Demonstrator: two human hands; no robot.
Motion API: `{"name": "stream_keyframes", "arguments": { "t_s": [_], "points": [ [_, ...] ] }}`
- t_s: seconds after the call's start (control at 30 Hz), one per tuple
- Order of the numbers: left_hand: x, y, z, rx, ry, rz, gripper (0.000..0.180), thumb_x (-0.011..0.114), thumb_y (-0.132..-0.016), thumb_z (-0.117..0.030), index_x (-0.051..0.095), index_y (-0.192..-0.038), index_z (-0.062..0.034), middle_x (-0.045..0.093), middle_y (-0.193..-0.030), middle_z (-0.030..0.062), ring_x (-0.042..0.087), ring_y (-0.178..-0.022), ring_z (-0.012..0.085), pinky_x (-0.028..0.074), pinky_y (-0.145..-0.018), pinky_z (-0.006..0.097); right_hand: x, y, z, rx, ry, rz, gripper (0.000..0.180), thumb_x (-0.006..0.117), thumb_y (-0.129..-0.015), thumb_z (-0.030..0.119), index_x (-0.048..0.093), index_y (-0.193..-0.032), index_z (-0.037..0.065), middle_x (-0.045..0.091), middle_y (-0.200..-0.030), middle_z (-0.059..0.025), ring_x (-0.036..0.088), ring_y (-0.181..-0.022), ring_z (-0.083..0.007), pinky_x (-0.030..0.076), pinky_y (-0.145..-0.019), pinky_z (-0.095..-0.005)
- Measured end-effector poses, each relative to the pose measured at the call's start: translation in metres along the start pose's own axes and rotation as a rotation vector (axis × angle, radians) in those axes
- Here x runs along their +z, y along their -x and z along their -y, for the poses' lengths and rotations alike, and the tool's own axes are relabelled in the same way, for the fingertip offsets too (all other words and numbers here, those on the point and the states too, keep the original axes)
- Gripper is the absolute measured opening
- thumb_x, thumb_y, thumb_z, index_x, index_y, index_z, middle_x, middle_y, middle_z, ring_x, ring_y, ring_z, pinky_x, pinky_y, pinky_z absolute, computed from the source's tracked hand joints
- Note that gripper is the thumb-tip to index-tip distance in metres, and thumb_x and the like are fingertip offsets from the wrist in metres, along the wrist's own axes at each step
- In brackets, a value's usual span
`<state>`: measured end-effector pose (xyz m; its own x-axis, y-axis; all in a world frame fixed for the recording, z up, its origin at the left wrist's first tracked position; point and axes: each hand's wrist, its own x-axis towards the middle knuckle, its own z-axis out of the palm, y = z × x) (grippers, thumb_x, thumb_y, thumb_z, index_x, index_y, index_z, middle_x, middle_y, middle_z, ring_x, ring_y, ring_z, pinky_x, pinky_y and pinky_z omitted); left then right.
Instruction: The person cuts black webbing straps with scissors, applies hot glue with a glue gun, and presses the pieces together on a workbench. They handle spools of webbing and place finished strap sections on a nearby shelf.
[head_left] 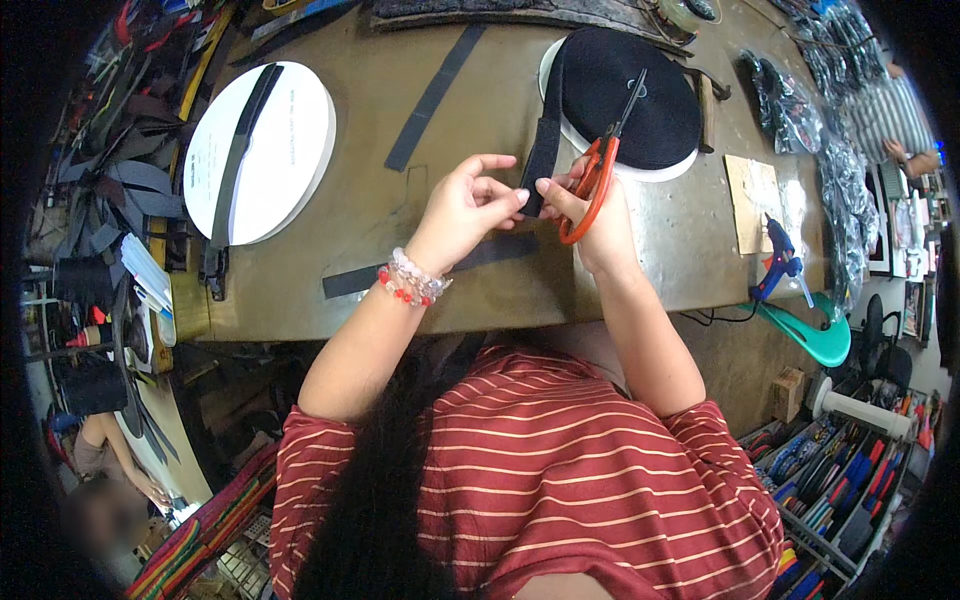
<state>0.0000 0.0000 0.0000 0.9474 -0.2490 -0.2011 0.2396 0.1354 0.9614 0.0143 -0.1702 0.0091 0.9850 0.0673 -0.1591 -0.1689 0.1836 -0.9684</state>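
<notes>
- Black tape [541, 160]: loose end between both hands, over the table [380, 220], near the middle of the front edge. Texture suggests hook-and-loop; can't confirm.
- Tape runs up from the fingers to the black tape roll [600, 85], which lies flat on a white disc [672, 172]. Not severed from the roll as far as I can see.
- Left hand [468, 212]: thumb and index drawn in at the tape's end, tips at its edge; other fingers loosely curled.
- Right hand [597, 220]: double duty. Thumb side pinches the tape end; palm and fingers also keep the orange-handled scissors [609, 160].
- Scissors' blades look closed, pointing away from the wearer, over the roll. Which fingers sit in the loops: can't tell.
- Step, my read: handling or squaring up the tape end, scissors parked. No cut in hand.
- Next move, judged: any cut calls for the left hand to take the tape alone, freeing the right to work the blades.
- Around: dark strip [435, 98] ahead, another strip [490, 258] below the hands; white-sided roll [285, 150] at left; blue glue gun [779, 260] at right.
</notes>
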Motion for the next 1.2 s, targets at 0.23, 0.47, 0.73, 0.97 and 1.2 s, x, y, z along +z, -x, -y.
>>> {"name": "stream_keyframes", "arguments": {
  "t_s": [0.23,0.47,0.73,0.97,1.2],
  "points": [
    [0.008,-0.049,-0.010,-0.123,0.344,0.011,0.024,0.058,-0.091,-0.025,0.062,-0.086,-0.0024,0.063,-0.075,0.0028,0.058,-0.062,0.0093,0.048,-0.056,0.023,0.014,0.005,0.003,-0.079,0.096,-0.019,0.032,0.070,-0.075,-0.002,0.042,-0.088,0.006,0.057,-0.072,-0.0041,0.059,-0.061,-0.0119,0.051,-0.054,-0.0259],
    [0.004,-0.064,-0.006,-0.061,0.329,-0.087,0.016,0.061,-0.089,-0.018,0.062,-0.087,-0.0029,0.063,-0.078,0.0026,0.059,-0.066,0.0088,0.050,-0.061,0.023,-0.017,-0.007,0.015,0.071,0.525,0.243,0.030,0.069,-0.081,0.023,0.054,-0.093,0.000,0.060,-0.076,-0.0078,0.062,-0.065,-0.0115,0.052,-0.056,-0.0260],
    [-0.011,-0.062,-0.015,-0.078,0.428,-0.141,0.013,0.061,-0.088,-0.017,0.060,-0.085,-0.0037,0.063,-0.075,0.0040,0.058,-0.060,0.0093,0.051,-0.056,0.023,-0.074,-0.057,0.099,0.488,0.982,0.667,0.083,0.046,-0.071,0.081,0.062,-0.080,0.000,0.054,-0.052,-0.0044,0.058,-0.045,-0.0129,0.048,-0.043,-0.0246],
    [-0.012,-0.065,-0.015,-0.099,0.459,-0.106,0.013,0.061,-0.088,-0.016,0.060,-0.085,-0.0035,0.062,-0.075,0.0047,0.058,-0.059,0.0099,0.050,-0.056,0.023,-0.045,-0.091,0.103,0.390,1.054,0.746,0.080,0.048,-0.075,0.076,0.064,-0.076,-0.002,0.049,-0.049,-0.0020,0.054,-0.042,-0.0131,0.046,-0.041,-0.0261],
    [-0.013,-0.063,-0.020,-0.103,0.460,-0.104,0.013,0.061,-0.087,-0.014,0.060,-0.090,-0.0022,0.063,-0.075,0.0049,0.058,-0.058,0.0099,0.049,-0.055,0.023,-0.038,-0.093,0.107,0.257,1.216,0.755,0.078,0.052,-0.075,0.074,0.065,-0.072,-0.002,0.049,-0.050,-0.0053,0.055,-0.046,-0.0153,0.045,-0.044,-0.0291]
  ]
}}
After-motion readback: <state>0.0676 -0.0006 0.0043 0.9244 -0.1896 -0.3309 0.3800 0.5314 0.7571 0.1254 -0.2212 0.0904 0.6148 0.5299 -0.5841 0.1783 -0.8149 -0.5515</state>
